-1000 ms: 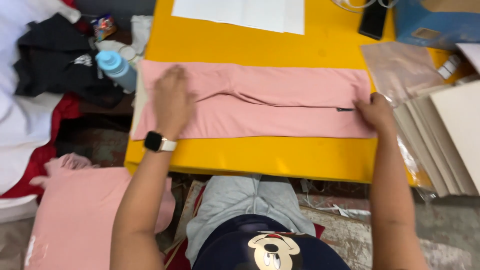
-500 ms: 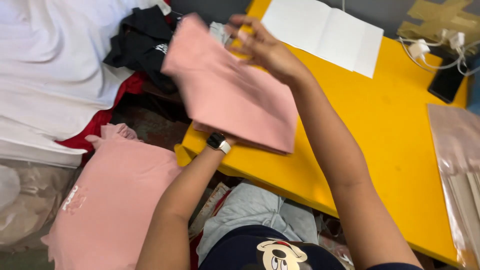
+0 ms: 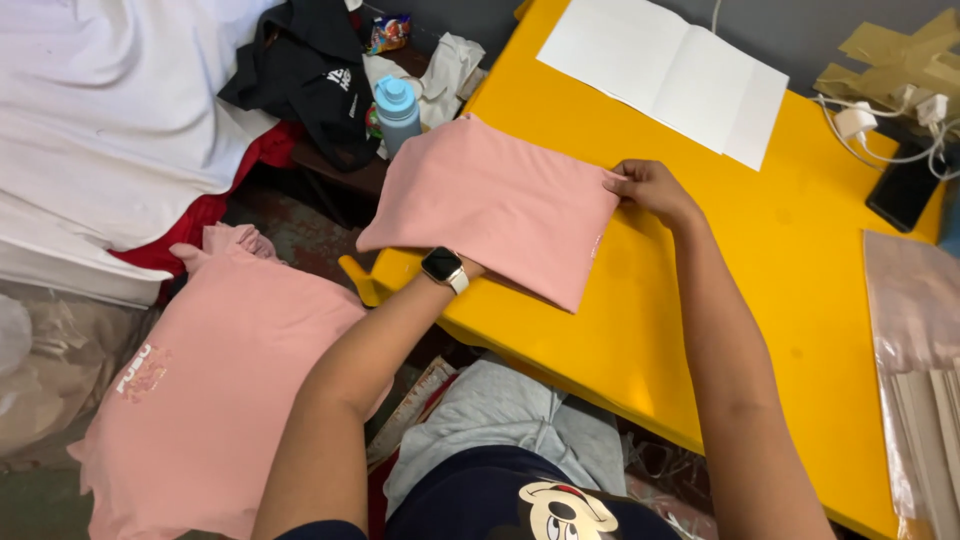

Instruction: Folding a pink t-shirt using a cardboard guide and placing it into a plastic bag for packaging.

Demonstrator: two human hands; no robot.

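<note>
Landmark: yellow table (image 3: 780, 330); all places are relative to it.
Pink pile (image 3: 210, 390): off the table's near-left corner, low down.
Left hand (image 3: 470, 268): tucked under the folded pink shirt (image 3: 495, 205) at the table's left edge; fingers hidden, grip cannot be told.
Right hand (image 3: 648, 187): fingers pinched closed on the shirt's right edge, above the tabletop.
Step, my judgement: carrying a finished fold.
Next move needs: level support so the fold holds.
Far: blue bottle (image 3: 397, 112) beyond the left edge; white paper (image 3: 665, 75) on the far end.
</note>
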